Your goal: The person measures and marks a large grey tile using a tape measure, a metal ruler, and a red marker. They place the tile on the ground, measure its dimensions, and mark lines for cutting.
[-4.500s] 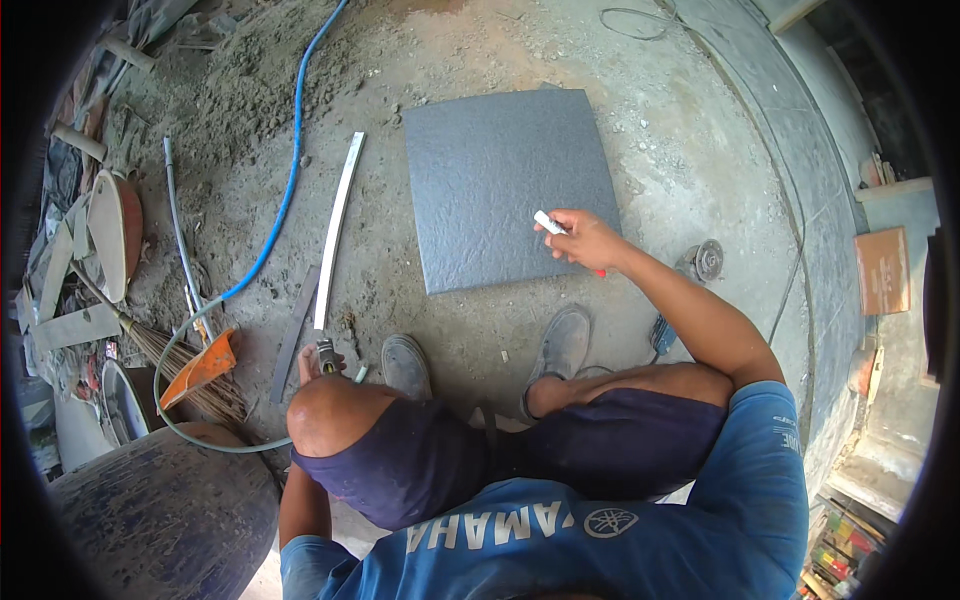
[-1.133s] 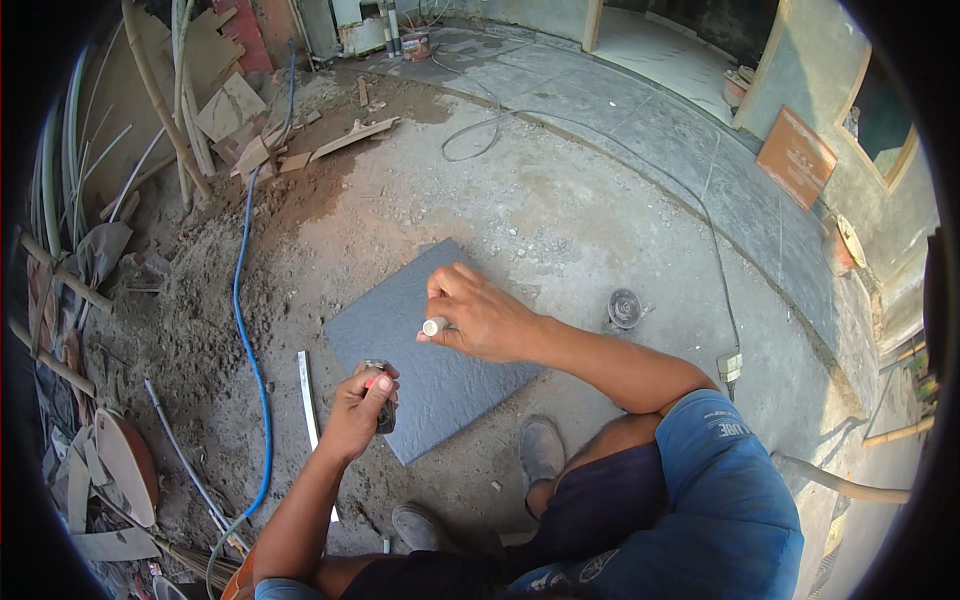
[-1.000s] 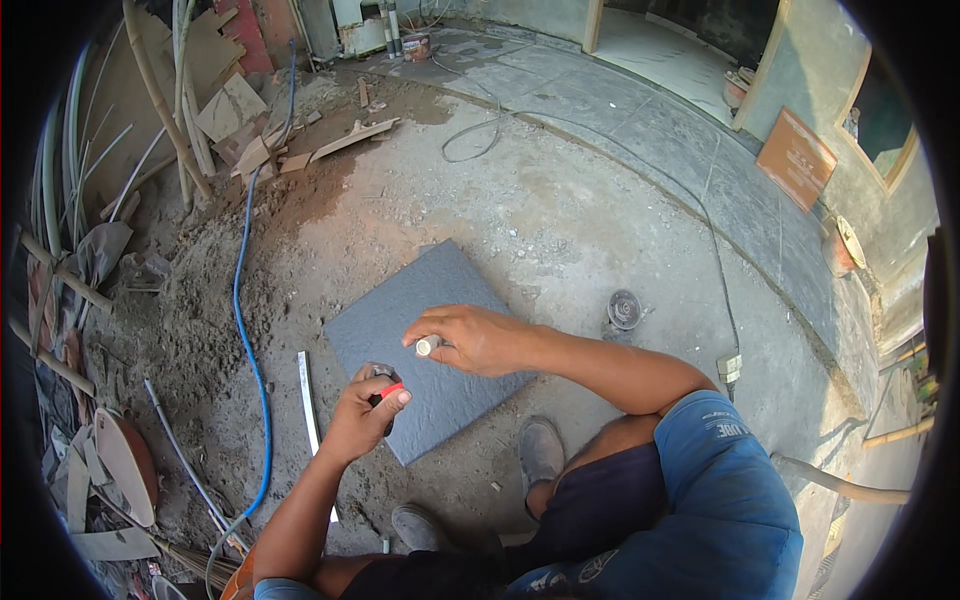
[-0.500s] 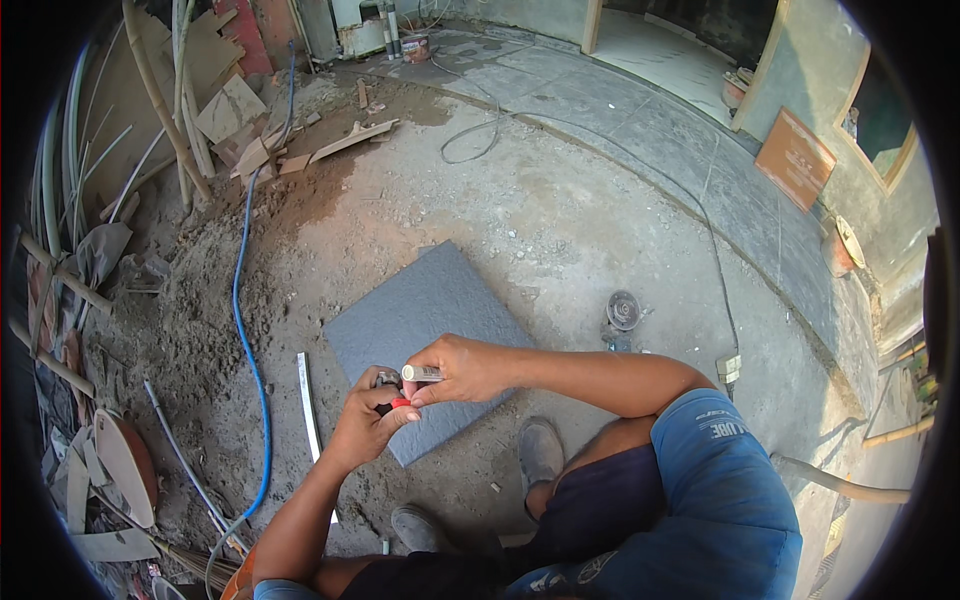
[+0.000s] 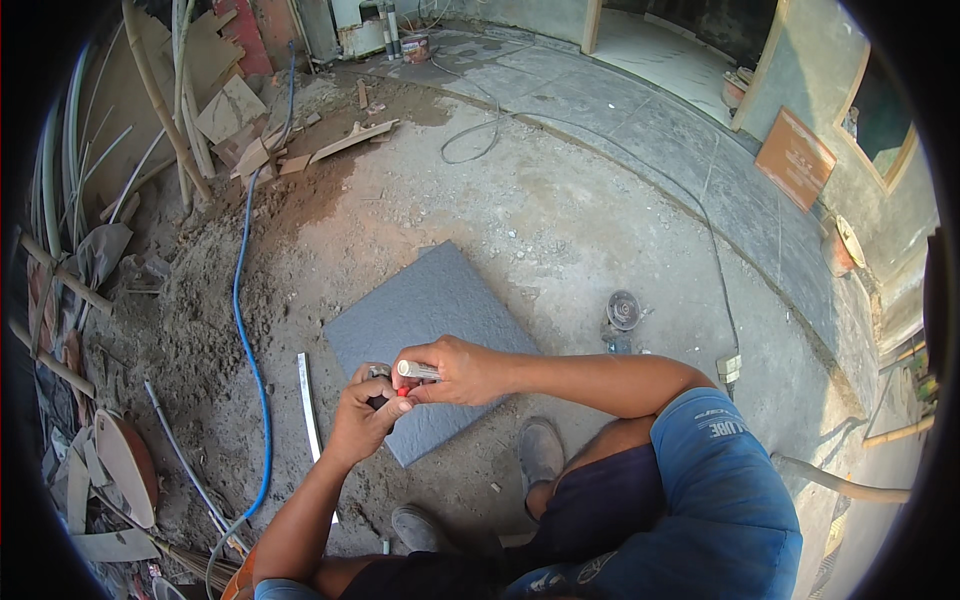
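Over a dark grey square tile [image 5: 430, 300] lying on the ground, my two hands meet. My right hand [image 5: 458, 370] is closed around a short white marker-like stick [image 5: 418, 371], its blunt end pointing left. Closed beside it, my left hand [image 5: 357, 418] grips a small dark object with a shiny part [image 5: 378, 371]; the fingers hide most of it. A small red piece [image 5: 403, 392] shows between the fingertips of both hands, and which hand holds it I cannot tell.
An angle grinder [image 5: 622, 312] rests on the rough ground to the right. Left of the tile lie a metal strip [image 5: 308, 405] and a blue hose [image 5: 240, 300]. A cable [image 5: 700, 205] crosses the far right. Bamboo poles [image 5: 160, 100] and scrap boards pile up at the left.
The right hand has shifted slightly left and up with the white stick, closer to the left hand. Less of the red piece shows now. The tile has stayed still.
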The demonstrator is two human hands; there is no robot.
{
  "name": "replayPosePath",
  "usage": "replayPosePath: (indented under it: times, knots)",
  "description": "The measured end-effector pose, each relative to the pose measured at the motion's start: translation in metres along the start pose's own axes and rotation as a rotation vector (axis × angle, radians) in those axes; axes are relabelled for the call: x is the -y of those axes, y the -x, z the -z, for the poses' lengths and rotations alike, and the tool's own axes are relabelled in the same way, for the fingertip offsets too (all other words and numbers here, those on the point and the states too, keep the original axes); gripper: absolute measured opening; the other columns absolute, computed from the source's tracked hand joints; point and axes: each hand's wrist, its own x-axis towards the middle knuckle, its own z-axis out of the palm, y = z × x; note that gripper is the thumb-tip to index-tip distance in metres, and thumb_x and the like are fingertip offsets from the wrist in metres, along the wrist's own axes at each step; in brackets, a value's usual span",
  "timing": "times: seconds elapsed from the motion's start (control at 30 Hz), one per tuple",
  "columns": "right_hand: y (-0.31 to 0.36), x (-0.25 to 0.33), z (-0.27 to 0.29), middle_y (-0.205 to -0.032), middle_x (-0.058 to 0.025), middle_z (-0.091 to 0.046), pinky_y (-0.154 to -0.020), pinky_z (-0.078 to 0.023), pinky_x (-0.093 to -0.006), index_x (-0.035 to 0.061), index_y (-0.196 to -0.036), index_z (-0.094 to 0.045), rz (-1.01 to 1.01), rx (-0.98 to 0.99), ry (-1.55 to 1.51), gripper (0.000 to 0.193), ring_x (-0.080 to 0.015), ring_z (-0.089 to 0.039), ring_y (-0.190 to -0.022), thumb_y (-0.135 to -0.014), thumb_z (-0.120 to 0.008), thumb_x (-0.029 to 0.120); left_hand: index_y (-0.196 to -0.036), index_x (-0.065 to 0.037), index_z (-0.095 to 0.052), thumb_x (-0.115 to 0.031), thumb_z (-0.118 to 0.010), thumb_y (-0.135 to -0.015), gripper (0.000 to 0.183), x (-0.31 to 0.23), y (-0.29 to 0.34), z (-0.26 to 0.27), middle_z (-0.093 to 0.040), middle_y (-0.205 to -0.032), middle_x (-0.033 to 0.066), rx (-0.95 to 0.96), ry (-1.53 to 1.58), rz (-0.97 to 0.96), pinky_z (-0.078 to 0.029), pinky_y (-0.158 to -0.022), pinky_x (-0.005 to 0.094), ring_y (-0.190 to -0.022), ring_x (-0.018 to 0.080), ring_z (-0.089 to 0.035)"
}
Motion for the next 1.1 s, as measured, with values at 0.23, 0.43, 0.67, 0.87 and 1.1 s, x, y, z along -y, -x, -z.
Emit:
replayPosePath:
  times: [0.23, 0.43, 0.67, 0.87, 1.1]
  knots:
    - [0.000, 0.003, 0.001, -0.086, 0.0002, -0.061, -0.073, -0.049, -0.0288, 0.0054, -0.104, -0.061, -0.109, -0.081, -0.180, 0.023, -0.0097, -0.056, -0.078, -0.095, -0.072, 0.024, -0.092, -0.005, -0.071, -0.022, -0.083, -0.082, 0.024, -0.009, -0.001, -0.002, -0.059, -0.103, 0.0083, -0.075, -0.007, -0.046, -0.042, -0.093, 0.0355, -0.101, 0.0214, -0.055]
    - [-0.001, 0.000, 0.001, -0.085, -0.0001, -0.061, -0.068, -0.050, -0.0293, 0.0053, -0.102, -0.059, -0.143, -0.079, -0.301, 0.023, -0.0096, -0.058, -0.076, -0.095, -0.072, 0.023, -0.097, -0.005, -0.072, -0.020, -0.079, -0.086, 0.020, -0.017, -0.001, -0.002, -0.059, -0.105, 0.0094, -0.128, -0.056, -0.079, -0.043, -0.092, 0.0351, -0.102, 0.0219, -0.055]
    - [0.005, 0.000, 0.009, -0.079, -0.0080, -0.062, -0.061, -0.048, -0.0379, 0.0064, -0.111, -0.055, -0.064, -0.051, 0.193, 0.029, -0.0215, -0.061, -0.066, -0.099, -0.064, 0.031, -0.097, -0.004, -0.072, -0.018, -0.077, -0.088, 0.017, -0.021, -0.003, 0.005, -0.059, -0.104, 0.0115, -0.171, -0.166, -0.124, -0.045, -0.088, 0.0347, -0.098, 0.0237, -0.057]
    - [0.007, -0.005, 0.006, -0.079, -0.0145, -0.067, -0.061, -0.048, -0.0475, 0.0112, -0.117, -0.054, -0.091, 0.099, 0.547, 0.036, -0.0352, -0.066, -0.071, -0.102, -0.054, 0.044, -0.097, -0.004, -0.072, -0.018, -0.078, -0.087, 0.018, -0.032, -0.001, 0.013, -0.058, -0.102, 0.0138, -0.125, -0.318, -0.164, -0.047, -0.083, 0.0363, -0.094, 0.0268, -0.059]
    - [0.006, -0.002, 0.001, -0.084, -0.0159, -0.069, -0.066, -0.051, -0.0509, 0.0154, -0.124, -0.052, -0.114, 0.160, 0.617, 0.040, -0.0380, -0.069, -0.080, -0.103, -0.046, 0.049, -0.094, -0.004, -0.073, -0.019, -0.077, -0.087, 0.017, -0.036, 0.001, 0.012, -0.057, -0.096, 0.0130, -0.045, -0.340, -0.098, -0.047, -0.079, 0.0380, -0.090, 0.0274, -0.058]
